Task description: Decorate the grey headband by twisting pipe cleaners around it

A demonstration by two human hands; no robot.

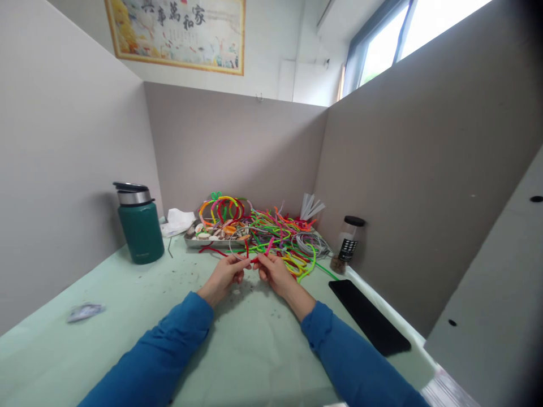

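Observation:
Both hands meet over the middle of the table, a small gap between their fingertips. My left hand (229,272) pinches a red fuzzy stem (254,260), with a thin pale hoop (231,240) rising beside its fingers. My right hand (271,271) is closed on the same red stem from the other side. A pink piece (270,245) sticks up just above the right fingers, and a short red end stands above the left fingertips. Where the stem meets the hoop is too small to make out. Behind the hands lies a heap of coloured fuzzy stems (280,226).
A metal tray (203,243) holds small pieces, with coloured hoops (224,209) on it. A green bottle (142,232) and white tissue (178,220) stand left. Right are a jar (348,243), a black flat object (369,316) and a grey partition (403,169). A crumpled wrapper (86,312) lies front left.

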